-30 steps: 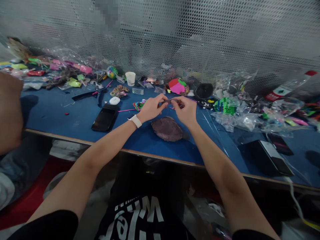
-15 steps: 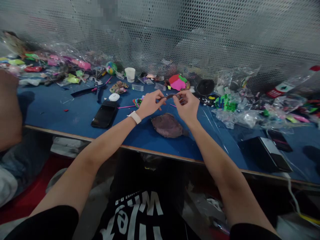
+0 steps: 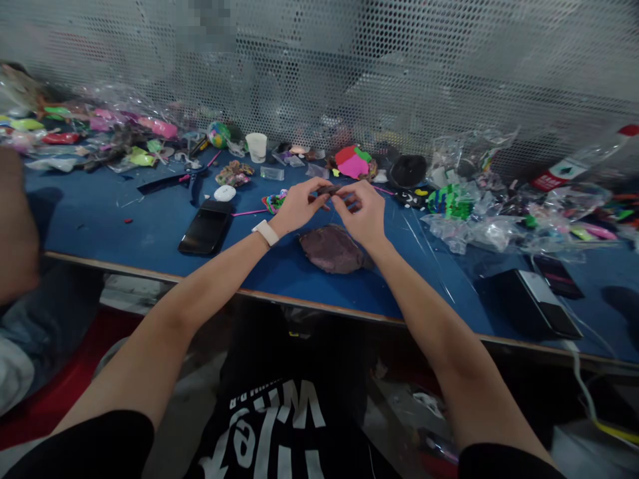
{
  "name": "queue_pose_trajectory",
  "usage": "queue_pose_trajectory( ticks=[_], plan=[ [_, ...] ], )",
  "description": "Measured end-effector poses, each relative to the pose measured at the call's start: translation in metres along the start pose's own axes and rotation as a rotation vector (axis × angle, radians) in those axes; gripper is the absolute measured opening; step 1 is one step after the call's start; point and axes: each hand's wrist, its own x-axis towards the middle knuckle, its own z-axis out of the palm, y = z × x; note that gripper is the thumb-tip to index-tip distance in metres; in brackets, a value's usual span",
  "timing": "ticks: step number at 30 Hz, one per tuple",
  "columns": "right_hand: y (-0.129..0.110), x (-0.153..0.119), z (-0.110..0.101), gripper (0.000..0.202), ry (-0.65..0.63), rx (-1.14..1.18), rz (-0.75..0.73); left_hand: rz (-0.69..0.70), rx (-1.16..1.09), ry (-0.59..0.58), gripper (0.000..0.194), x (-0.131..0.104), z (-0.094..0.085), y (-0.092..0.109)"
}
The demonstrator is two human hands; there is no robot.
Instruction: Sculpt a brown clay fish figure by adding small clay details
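Note:
Between my fingertips is a small dark brown piece [image 3: 328,190] of what looks like clay. My left hand [image 3: 301,205], with a white band on its wrist, pinches its left end. The other end is in the fingers of my right hand [image 3: 360,209], which partly hide it. Just below both hands, a flat purplish-brown leaf-shaped slab [image 3: 333,249] lies on the blue table [image 3: 279,279]. A colourful braided piece [image 3: 273,202] with a pink stick lies beside my left hand.
To the left are a black phone [image 3: 206,227], a white oval case [image 3: 224,193] and dark scissors-like tools [image 3: 192,178]. A paper cup [image 3: 256,147], clay lumps and plastic bags line the mesh wall. A black box [image 3: 529,303] stands right. Another person's arm [image 3: 17,226] is far left.
My right hand has moved left, closer to my left hand, and less of the brown piece shows between them. The view has shifted slightly.

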Motion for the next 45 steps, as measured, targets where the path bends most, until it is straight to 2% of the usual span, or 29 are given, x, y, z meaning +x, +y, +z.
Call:
queue_pose_trajectory(
  ticks=[2, 5, 8, 12, 15, 18, 23, 27, 33, 37, 42, 45],
  plan=[
    [0.002, 0.001, 0.0, 0.05, 0.02, 0.062, 0.1, 0.009, -0.04, -0.043, 0.019, -0.001, 0.001, 0.003],
    [0.004, 0.002, 0.001, 0.066, -0.091, 0.175, 0.183, 0.003, -0.028, -0.073, 0.017, -0.002, 0.001, 0.005],
    [0.006, 0.005, 0.0, 0.061, -0.149, 0.189, 0.209, -0.053, 0.044, -0.058, 0.017, -0.002, -0.002, 0.006],
    [0.014, 0.012, -0.007, 0.053, -0.049, 0.114, 0.183, -0.087, 0.115, -0.057, 0.012, 0.0, -0.007, 0.009],
    [0.024, 0.016, -0.014, 0.059, 0.049, 0.079, 0.186, -0.086, 0.142, -0.044, 0.009, 0.002, -0.01, 0.011],
    [0.028, 0.014, -0.016, 0.067, 0.087, 0.103, 0.241, -0.082, 0.165, -0.018, 0.005, 0.002, -0.011, 0.011],
    [0.018, 0.008, -0.006, 0.077, 0.035, 0.266, 0.288, -0.078, 0.21, 0.043, 0.006, -0.001, -0.011, 0.012],
    [0.004, 0.004, 0.001, 0.074, -0.057, 0.369, 0.282, -0.089, 0.191, 0.041, 0.006, -0.003, -0.007, 0.013],
    [-0.004, 0.001, -0.004, 0.068, -0.148, 0.34, 0.222, -0.027, 0.063, -0.055, 0.035, -0.005, -0.002, 0.009],
    [-0.002, 0.002, -0.005, 0.063, -0.133, 0.253, 0.185, 0.009, 0.068, -0.036, 0.031, -0.005, -0.002, 0.006],
    [0.008, 0.005, -0.006, 0.068, 0.023, 0.169, 0.214, -0.026, 0.07, -0.063, 0.024, -0.004, -0.001, 0.007],
    [0.013, 0.006, -0.007, 0.071, -0.065, 0.184, 0.198, -0.023, 0.062, -0.077, 0.024, -0.003, -0.002, 0.009]
  ],
)
